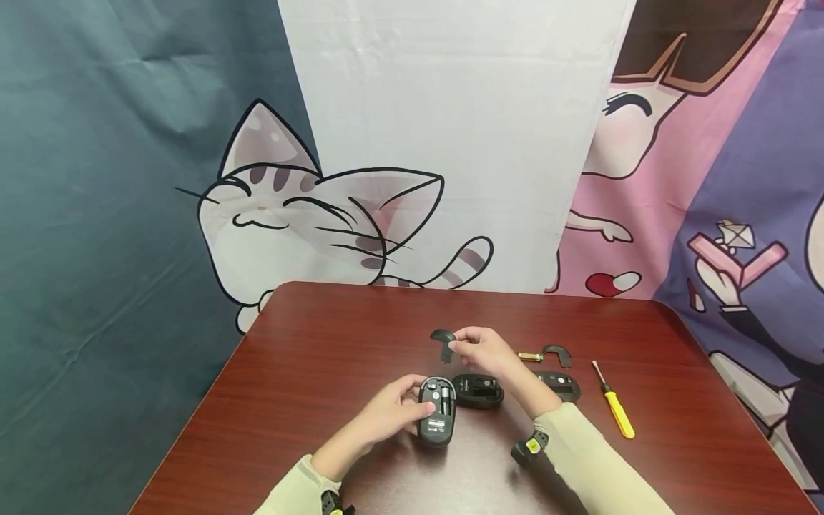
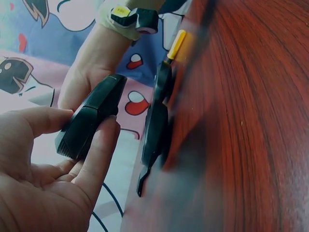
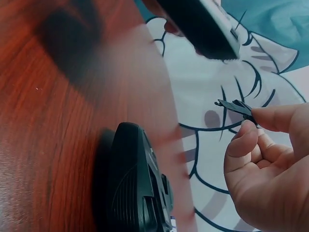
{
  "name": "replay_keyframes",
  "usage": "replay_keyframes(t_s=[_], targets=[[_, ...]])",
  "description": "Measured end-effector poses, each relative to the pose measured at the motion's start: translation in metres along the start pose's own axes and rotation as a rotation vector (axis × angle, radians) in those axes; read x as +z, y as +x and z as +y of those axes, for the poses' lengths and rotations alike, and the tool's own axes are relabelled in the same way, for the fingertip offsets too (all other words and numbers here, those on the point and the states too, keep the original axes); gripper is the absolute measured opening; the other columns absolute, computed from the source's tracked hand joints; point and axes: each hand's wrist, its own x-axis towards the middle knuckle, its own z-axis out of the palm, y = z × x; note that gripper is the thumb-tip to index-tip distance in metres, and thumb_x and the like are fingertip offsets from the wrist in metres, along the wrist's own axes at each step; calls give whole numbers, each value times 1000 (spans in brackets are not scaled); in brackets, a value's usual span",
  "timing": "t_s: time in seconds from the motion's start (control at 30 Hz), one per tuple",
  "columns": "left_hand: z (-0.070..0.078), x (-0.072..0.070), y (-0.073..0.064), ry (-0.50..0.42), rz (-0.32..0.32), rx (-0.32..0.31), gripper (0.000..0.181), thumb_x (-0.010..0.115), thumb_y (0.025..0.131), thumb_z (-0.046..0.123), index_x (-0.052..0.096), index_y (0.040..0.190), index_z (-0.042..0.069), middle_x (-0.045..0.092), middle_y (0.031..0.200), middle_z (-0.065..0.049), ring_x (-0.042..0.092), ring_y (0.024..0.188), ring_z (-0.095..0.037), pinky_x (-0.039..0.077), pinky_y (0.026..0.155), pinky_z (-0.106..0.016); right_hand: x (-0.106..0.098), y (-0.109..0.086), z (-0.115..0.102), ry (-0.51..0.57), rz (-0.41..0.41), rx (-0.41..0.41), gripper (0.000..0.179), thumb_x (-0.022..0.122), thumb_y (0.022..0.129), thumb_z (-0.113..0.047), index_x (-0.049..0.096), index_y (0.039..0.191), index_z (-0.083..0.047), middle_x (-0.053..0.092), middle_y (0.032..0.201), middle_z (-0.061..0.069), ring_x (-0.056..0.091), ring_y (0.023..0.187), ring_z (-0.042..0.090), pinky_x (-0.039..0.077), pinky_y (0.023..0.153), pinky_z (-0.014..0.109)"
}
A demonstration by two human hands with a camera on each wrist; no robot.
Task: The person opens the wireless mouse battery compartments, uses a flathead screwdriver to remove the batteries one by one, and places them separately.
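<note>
My left hand [image 1: 393,410] grips a black computer mouse [image 1: 437,429] above the table, its underside turned up. In its uncovered battery slot lies a silvery battery [image 1: 445,402]. In the left wrist view, my thumb and fingers hold this mouse [image 2: 89,118] by its sides. Beyond it, my right hand [image 1: 484,350] pinches a small dark battery cover [image 1: 444,336] by its edge; the right wrist view shows this cover [image 3: 234,109] between thumb and fingertips. Below that hand, a second black mouse [image 1: 476,400] lies belly-up on the table with its battery slot uncovered.
Partly behind my right forearm lies a third mouse [image 1: 563,387], upside down. Past it are a loose battery [image 1: 531,356] and another curved cover [image 1: 558,352]. A yellow-handled screwdriver [image 1: 619,413] rests at the right on the reddish wooden table [image 1: 270,443]. Printed cloth hangs behind.
</note>
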Motion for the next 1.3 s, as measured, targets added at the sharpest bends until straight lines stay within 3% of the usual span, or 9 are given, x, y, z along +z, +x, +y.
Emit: replay_keyframes(t_s=[0.27, 0.67, 1.13, 1.3], targets=[[-3, -9, -4, -8, -7, -15, 50, 71, 92, 12, 53, 136, -5, 64, 101, -9, 68, 83, -16, 66, 66, -38, 11, 26, 7, -40, 15, 19, 14, 69, 95, -17, 72, 101, -5, 61, 73, 9, 53, 64, 15, 47, 55, 26], [-2, -20, -11, 33, 6, -44, 50, 71, 92, 14, 53, 136, -3, 65, 103, -9, 68, 85, -16, 65, 65, -35, 28, 56, 18, -103, 18, 52, 12, 71, 93, -18, 74, 97, -8, 60, 66, 2, 54, 58, 15, 46, 52, 26], [-7, -27, -15, 46, 9, -56, 50, 72, 92, 16, 55, 135, -1, 65, 102, -9, 68, 83, -17, 64, 63, -33, 48, 74, 22, -194, -16, 59, 13, 69, 94, -14, 73, 84, -6, 61, 70, 3, 57, 65, 17, 49, 52, 24], [-6, -26, -17, 23, 3, -61, 49, 71, 93, 16, 55, 136, 1, 64, 103, -9, 68, 84, -18, 64, 64, -35, 51, 75, 25, -222, -21, 70, 14, 68, 95, -14, 74, 87, -5, 63, 72, 4, 57, 65, 17, 50, 52, 24]])
